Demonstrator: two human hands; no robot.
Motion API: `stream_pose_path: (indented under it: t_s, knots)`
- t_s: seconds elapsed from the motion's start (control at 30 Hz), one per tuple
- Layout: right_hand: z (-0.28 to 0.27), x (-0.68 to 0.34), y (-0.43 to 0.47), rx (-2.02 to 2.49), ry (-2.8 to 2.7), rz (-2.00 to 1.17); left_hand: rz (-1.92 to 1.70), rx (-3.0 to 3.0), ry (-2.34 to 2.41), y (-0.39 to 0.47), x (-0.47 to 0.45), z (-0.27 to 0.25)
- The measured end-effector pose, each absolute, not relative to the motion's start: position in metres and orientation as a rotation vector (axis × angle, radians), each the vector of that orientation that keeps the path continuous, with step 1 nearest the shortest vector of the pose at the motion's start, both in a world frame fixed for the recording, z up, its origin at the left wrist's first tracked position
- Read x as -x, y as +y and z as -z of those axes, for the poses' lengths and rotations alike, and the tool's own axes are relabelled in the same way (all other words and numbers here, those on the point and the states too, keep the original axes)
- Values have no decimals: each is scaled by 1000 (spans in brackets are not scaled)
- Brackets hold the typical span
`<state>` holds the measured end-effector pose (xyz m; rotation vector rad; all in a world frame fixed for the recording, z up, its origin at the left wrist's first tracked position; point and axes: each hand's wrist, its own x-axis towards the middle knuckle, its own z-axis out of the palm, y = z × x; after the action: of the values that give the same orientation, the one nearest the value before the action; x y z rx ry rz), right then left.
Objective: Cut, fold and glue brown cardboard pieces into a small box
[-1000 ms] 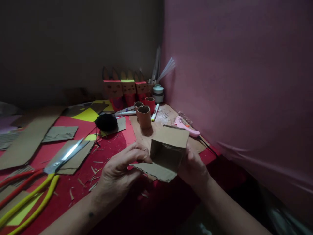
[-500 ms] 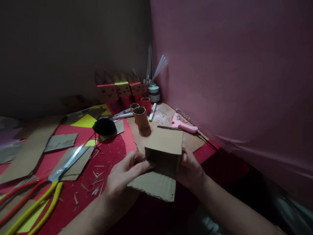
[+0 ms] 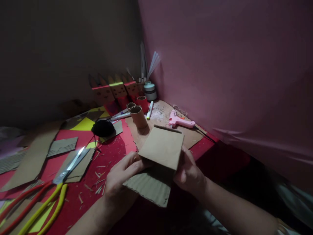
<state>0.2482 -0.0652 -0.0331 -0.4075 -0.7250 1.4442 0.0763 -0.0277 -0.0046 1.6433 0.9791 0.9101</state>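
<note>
Between my two hands is a small cardboard box [image 3: 162, 145], held above the table's front edge. Its smooth top panel faces up, and a corrugated flap [image 3: 151, 186] sticks out toward me. My left hand [image 3: 122, 176] grips the box's left side, thumb at the opening between top and flap. On the right side, my right hand [image 3: 189, 169] is closed round the box wall, with some of its fingers hidden behind the cardboard. Just beyond the box stands a brown cardboard tube [image 3: 138, 117]. A pink glue gun [image 3: 182, 120] lies to the right behind it.
Large scissors [image 3: 60, 179] with red and yellow handles lie at left among cardboard pieces [image 3: 62, 147] and scraps. Black yarn [image 3: 104, 128] sits mid-table. Decorated cardboard figures [image 3: 117, 91], a marker [image 3: 150, 110] and a lidded jar [image 3: 149, 90] are at the back. A pink wall [image 3: 232, 71] borders the right.
The box has tipped and turned in my hands, so more of its top panel shows and its opening less. Both hands still hold it. The view has shifted slightly.
</note>
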Motion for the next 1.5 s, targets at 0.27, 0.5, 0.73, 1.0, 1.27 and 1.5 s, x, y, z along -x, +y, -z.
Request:
stream_pose_path:
  t_s: [0.27, 0.5, 0.73, 1.0, 1.27, 1.5]
  knots:
    - [27, -237, -60, 348, -631, -1456, -1123, -2117, 769, -38, -74, 3]
    - [17, -219, -56, 308, -508, -1505, -1242, -2267, 759, -38, -80, 8]
    - [19, -214, -50, 276, -445, -1479, -1225, -2057, 885, -41, -82, 9]
    - [17, -210, -50, 259, -419, -1419, -1190, -1834, 1137, -41, -88, 11]
    - [15, -207, -46, 277, -320, -1443, -1290, -1821, 1192, -44, -91, 11]
    - [14, -206, -43, 336, -244, -1407, -1708, -2402, 1169, -42, -81, 3]
